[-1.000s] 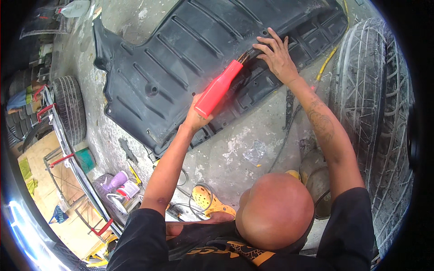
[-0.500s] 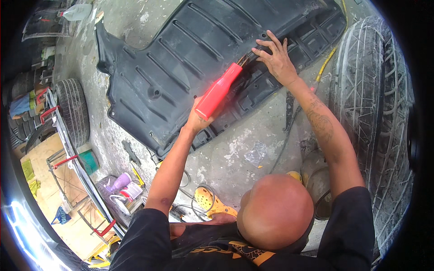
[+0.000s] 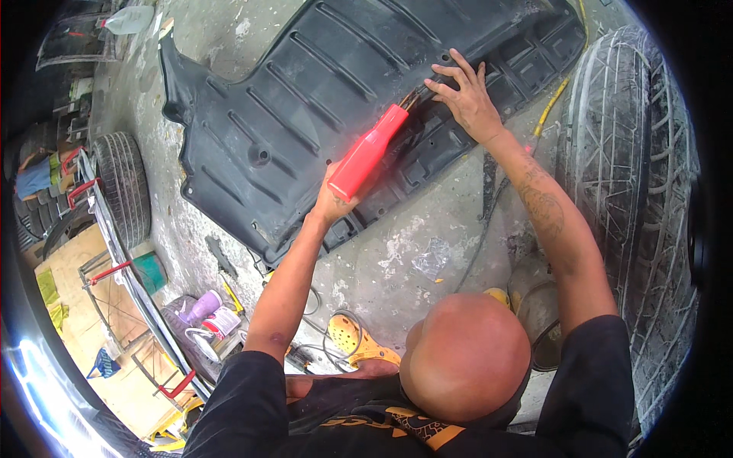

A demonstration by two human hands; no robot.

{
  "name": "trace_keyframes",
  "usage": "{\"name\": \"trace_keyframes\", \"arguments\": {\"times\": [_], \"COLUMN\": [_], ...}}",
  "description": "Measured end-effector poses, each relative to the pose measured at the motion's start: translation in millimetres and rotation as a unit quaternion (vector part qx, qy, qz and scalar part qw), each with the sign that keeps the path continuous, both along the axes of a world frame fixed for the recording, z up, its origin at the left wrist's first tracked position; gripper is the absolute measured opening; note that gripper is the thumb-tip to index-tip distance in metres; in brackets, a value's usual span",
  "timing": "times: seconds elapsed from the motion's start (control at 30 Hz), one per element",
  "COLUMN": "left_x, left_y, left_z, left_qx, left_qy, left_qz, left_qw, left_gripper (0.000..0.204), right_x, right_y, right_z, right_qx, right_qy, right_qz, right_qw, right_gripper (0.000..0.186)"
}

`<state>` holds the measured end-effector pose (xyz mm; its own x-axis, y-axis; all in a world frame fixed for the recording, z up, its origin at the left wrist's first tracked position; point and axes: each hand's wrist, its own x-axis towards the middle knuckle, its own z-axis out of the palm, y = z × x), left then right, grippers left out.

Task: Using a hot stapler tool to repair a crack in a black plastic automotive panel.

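Note:
On the concrete floor lies a large dark ribbed plastic panel (image 3: 305, 99) with slots and holes. My left hand (image 3: 334, 195) grips a red tool (image 3: 366, 153), held diagonally over the panel's lower middle; thin metal prongs (image 3: 411, 99) at its front point at a dark raised edge of the panel. My right hand (image 3: 458, 95) is open, fingers spread and fingertips on the panel just right of the prongs. The red body hides much of my left hand's grip.
Tyres (image 3: 611, 191) stand at the right, another tyre (image 3: 122, 183) at left beside plywood (image 3: 84, 298) with clamps. A yellow hose (image 3: 550, 111), cords, cans (image 3: 220, 322), a purple bottle (image 3: 205, 305) and a yellow clog (image 3: 345, 332) are around. A head (image 3: 464, 359) and dark sleeves fill the lower middle.
Compared with a second ago, the red tool has moved slightly down and to the right, my left hand still on it. My right hand stays spread at nearly the same spot.

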<state>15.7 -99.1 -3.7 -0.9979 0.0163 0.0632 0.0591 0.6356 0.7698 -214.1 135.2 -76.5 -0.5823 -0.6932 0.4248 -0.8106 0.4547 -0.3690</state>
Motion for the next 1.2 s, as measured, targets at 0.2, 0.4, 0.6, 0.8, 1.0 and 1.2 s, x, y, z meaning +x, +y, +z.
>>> {"name": "trace_keyframes", "arguments": {"times": [0.2,0.4,0.6,0.8,1.0,1.2], "left_x": [2,1,2,6,13,63], "left_y": [-7,-5,-3,-9,-16,-36], "left_z": [-13,-9,-7,-19,-13,40], "left_qx": [0.012,0.013,0.016,0.04,-0.029,-0.035], "left_qy": [-0.03,-0.053,-0.043,-0.051,0.003,-0.049], "left_qz": [-0.004,-0.003,0.002,0.006,-0.036,-0.08], "left_qw": [0.999,0.998,0.999,0.998,0.999,0.995], "left_gripper": [0.025,0.023,0.024,0.025,0.021,0.023], "right_x": [0,0,0,0,-1,1], "right_y": [-2,-1,0,-1,-2,-1], "right_z": [-1,0,0,-2,-2,2], "right_qx": [0.002,0.01,0.007,-0.005,-0.001,0.001], "right_qy": [0.0,0.004,0.002,-0.007,-0.007,-0.008], "right_qz": [-0.001,-0.002,0.0,0.001,-0.002,0.002], "right_qw": [1.0,1.0,1.0,1.0,1.0,1.0], "right_gripper": [0.038,0.037,0.037,0.036,0.036,0.034]}}
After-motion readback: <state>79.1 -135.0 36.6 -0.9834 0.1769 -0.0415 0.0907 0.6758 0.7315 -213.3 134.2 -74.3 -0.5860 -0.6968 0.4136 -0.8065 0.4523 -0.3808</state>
